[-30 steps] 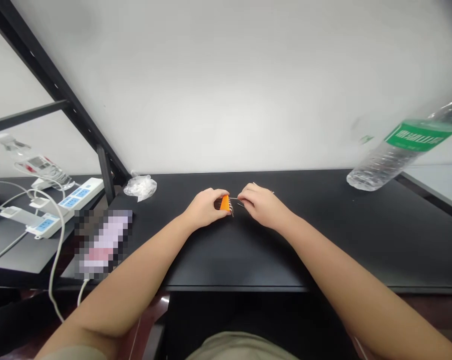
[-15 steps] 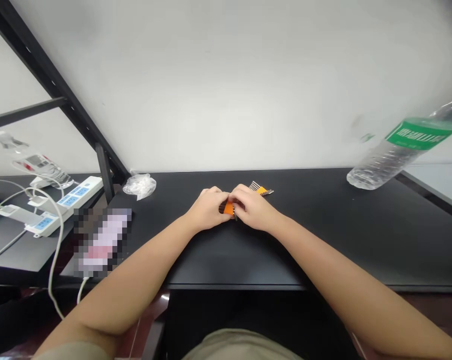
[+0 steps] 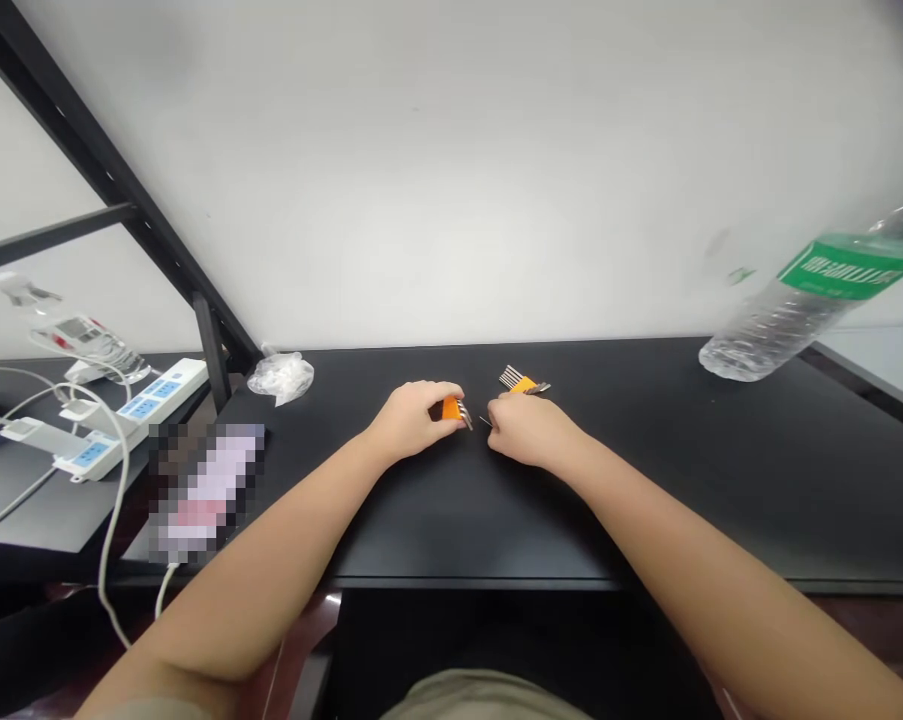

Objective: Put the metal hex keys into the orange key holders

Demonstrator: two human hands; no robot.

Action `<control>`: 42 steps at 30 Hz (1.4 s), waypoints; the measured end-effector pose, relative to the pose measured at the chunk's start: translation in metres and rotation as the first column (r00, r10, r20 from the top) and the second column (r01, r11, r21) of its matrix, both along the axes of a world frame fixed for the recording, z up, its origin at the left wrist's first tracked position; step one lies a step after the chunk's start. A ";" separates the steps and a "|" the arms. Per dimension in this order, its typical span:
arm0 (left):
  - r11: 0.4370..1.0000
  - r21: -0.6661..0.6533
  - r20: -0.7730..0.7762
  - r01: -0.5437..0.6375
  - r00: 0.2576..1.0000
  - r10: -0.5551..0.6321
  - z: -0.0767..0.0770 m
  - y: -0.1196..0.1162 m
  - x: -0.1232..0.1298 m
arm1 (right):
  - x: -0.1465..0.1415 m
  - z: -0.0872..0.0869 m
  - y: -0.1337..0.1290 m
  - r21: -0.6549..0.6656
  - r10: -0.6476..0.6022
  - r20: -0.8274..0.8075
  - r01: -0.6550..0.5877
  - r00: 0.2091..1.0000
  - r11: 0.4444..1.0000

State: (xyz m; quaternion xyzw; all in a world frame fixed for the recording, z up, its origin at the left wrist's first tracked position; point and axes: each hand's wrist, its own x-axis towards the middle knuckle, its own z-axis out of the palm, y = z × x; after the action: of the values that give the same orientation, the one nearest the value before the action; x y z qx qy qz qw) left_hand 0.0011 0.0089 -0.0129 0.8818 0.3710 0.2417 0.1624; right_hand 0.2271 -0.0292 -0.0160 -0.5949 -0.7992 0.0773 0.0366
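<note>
My left hand (image 3: 415, 420) pinches an orange holder (image 3: 452, 409) between thumb and fingers, with several metal keys showing at its right side. Just to the right, my right hand (image 3: 530, 428) is closed on a thin metal key (image 3: 485, 421) whose end points left, apart from the holder. Behind my right hand, a second orange holder (image 3: 524, 384) with several metal keys lies on the black table (image 3: 436, 520).
A crumpled clear plastic bag (image 3: 281, 377) lies at the back left. A blurred phone (image 3: 215, 490) and a white power strip (image 3: 140, 410) with cables are further left. A large bottle with a green label (image 3: 848, 267) leans at the right.
My hands have moved apart. My right hand has shifted right with a thin metal key, away from the orange holder in my left hand.
</note>
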 end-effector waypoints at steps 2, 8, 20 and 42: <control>1.000 0.017 -0.018 -0.005 1.000 0.005 0.000 0.000 0.000 | 0.002 0.002 0.001 0.012 0.001 -0.090 0.000 0.996 1.000; 0.998 -0.023 0.033 -0.063 0.997 0.064 -0.002 0.000 -0.002 | 0.009 0.001 0.012 0.225 0.220 -0.395 -0.138 0.892 0.965; 0.999 -0.010 0.039 -0.046 0.998 0.047 -0.002 -0.003 -0.002 | 0.007 0.004 0.009 0.373 0.300 -0.367 -0.156 0.881 0.915; 0.997 0.066 0.005 0.047 0.999 -0.048 0.001 -0.006 0.005 | -0.004 0.002 0.009 0.193 0.224 -0.705 -0.123 0.673 0.974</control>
State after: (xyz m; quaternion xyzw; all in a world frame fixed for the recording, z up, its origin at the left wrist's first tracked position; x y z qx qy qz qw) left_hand 0.0062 0.0033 -0.0116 0.8943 0.3414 0.2528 0.1403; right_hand 0.2234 -0.0204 -0.0139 -0.4339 -0.7763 0.2563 0.3787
